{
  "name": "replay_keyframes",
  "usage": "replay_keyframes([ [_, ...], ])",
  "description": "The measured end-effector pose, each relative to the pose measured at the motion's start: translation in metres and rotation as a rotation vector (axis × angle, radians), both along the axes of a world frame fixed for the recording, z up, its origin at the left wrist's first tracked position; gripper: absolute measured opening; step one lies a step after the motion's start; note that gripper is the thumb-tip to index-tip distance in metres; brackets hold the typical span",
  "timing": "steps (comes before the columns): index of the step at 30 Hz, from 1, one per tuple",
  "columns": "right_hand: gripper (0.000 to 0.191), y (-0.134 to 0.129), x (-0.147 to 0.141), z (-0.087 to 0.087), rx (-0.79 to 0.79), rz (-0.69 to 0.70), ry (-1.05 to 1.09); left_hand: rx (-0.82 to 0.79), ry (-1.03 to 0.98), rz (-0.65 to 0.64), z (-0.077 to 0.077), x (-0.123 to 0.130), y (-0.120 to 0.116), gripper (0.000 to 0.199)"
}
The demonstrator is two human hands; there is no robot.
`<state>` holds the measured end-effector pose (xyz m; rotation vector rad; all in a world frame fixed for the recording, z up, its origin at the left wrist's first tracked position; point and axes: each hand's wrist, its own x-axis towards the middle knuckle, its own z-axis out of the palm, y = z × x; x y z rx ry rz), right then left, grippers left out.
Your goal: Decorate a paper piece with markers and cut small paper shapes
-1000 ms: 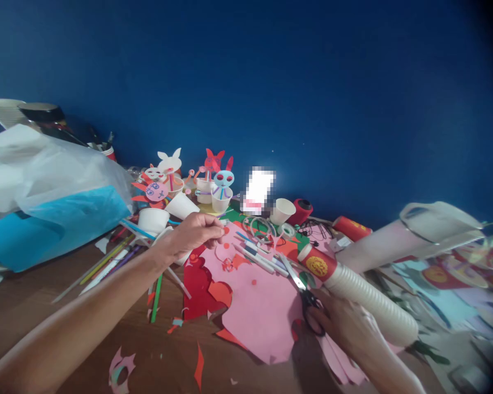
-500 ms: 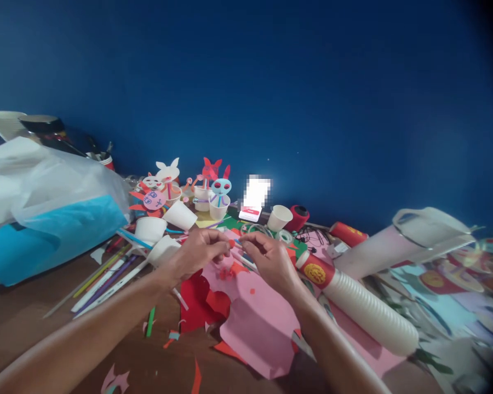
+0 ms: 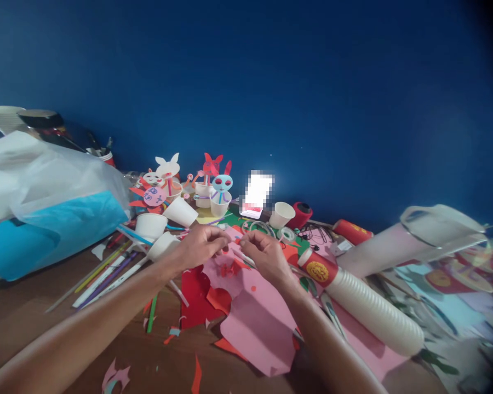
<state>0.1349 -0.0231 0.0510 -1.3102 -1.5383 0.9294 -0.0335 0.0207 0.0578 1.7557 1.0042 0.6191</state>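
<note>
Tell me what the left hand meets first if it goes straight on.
Probably the right hand, fingertips facing the left hand above the pink paper; depth is hard to judge here.

Craft workspace: wooden tabletop [image 3: 20,284] against a blue wall [image 3: 246,82], littered with construction paper [image 3: 258,334] scraps, paper cups [image 3: 151,225], drinking straws [image 3: 102,282]

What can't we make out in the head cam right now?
Head view only:
Whatever the left hand and right hand pinch: their fingers cover it.
White rectangle near the wall: pixelated, nothing readable.
Printed sheet: blurred, and cut off by the right edge.
Contents of the plastic bag: hidden by the film and a blue sheet.
</note>
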Motion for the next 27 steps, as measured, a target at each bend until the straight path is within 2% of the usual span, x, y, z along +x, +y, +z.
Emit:
replay_keyframes([
  [2, 0.016, 0.002, 0.003, -0.004, 0.003, 0.004, -0.031, 0.215, 0.179, 0.018, -0.009, -0.003, 0.006, 0.024],
  [5, 0.014, 0.006, 0.007, -0.01, 0.015, 0.013, -0.144, 0.442, 0.389, -0.002, -0.032, -0.005, 0.014, 0.023],
  [8, 0.014, 0.008, 0.011, -0.013, 0.04, 0.006, -0.259, 0.567, 0.575, 0.001, -0.053, -0.006, 0.016, 0.027],
  [10, 0.014, 0.009, 0.013, -0.014, 0.05, 0.009, -0.324, 0.607, 0.656, -0.009, -0.059, -0.005, 0.015, 0.028],
  [17, 0.013, 0.01, 0.014, -0.018, 0.065, 0.07, -0.469, 0.563, 0.808, -0.09, -0.053, 0.003, 0.012, 0.022],
  [23, 0.012, 0.012, 0.015, -0.023, 0.049, 0.096, -0.461, 0.522, 0.76, -0.112, -0.054, 0.005, 0.014, 0.025],
  [27, 0.011, 0.012, 0.015, -0.023, 0.042, 0.089, -0.43, 0.516, 0.671, -0.105, -0.051, 0.003, 0.013, 0.019],
])
